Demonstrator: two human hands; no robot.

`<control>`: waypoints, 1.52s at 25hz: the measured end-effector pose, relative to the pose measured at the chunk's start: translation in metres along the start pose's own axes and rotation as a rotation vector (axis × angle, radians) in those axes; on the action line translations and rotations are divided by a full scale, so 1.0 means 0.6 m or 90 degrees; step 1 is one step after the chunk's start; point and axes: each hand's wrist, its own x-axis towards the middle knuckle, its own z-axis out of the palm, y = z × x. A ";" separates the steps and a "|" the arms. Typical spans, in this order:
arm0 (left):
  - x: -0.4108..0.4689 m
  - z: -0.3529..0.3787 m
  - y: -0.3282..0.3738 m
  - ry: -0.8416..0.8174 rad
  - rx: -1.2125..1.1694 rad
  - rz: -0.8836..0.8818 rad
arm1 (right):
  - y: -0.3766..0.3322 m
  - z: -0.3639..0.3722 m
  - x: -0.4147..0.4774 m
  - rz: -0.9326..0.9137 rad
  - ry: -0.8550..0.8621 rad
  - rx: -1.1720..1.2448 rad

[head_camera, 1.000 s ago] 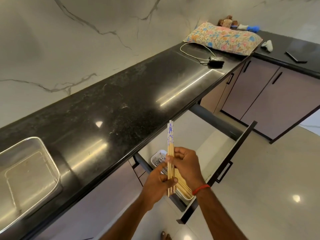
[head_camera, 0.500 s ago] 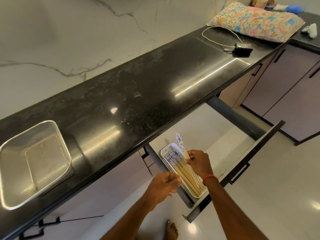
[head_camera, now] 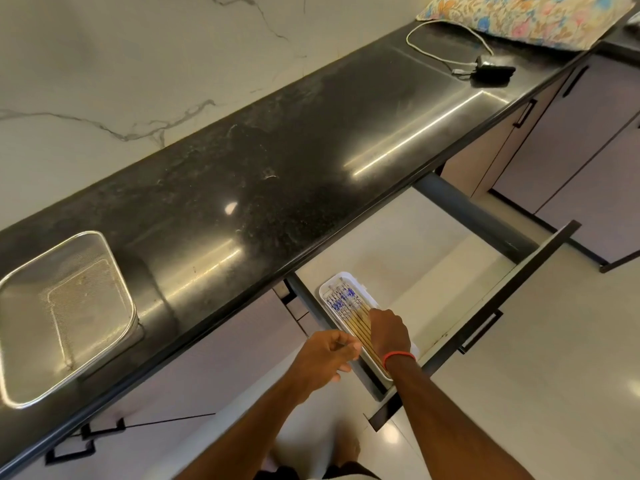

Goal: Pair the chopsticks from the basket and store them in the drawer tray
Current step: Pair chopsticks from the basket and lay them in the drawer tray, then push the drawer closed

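My right hand [head_camera: 389, 332] rests flat-fingered on the chopsticks [head_camera: 346, 304], likely levelling them in the tray [head_camera: 346, 274]; left hand [head_camera: 325, 355] curls beside it, grip unclear to me. Basket [head_camera: 104, 244] looks emptied.

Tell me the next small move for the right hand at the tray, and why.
Probably lift the right hand clear of the tray. The chopsticks already lie flat and side by side in it, blue ends together, and the mesh basket on the counter shows none left. Whether the left hand holds anything is unclear.
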 end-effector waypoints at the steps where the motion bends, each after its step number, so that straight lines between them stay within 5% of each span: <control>1: 0.002 0.000 0.001 0.001 0.000 0.007 | 0.002 0.001 -0.002 -0.001 -0.006 -0.007; 8: 0.012 -0.005 0.001 0.006 0.026 0.033 | -0.002 -0.045 -0.030 0.048 0.039 0.070; 13: 0.007 0.004 -0.008 -0.037 0.049 0.026 | 0.021 -0.140 -0.077 0.119 0.225 0.293; 17: 0.010 0.024 -0.019 -0.080 0.077 0.017 | 0.069 -0.169 -0.120 0.174 0.347 0.298; 23: 0.001 0.058 -0.033 -0.130 0.213 0.059 | 0.097 -0.134 -0.148 0.328 0.234 0.394; 27: -0.003 0.071 -0.044 -0.139 0.337 0.098 | 0.096 -0.118 -0.152 0.340 0.283 0.463; 38: 0.013 0.023 -0.042 0.045 0.583 0.248 | 0.026 -0.137 -0.083 0.385 0.263 0.650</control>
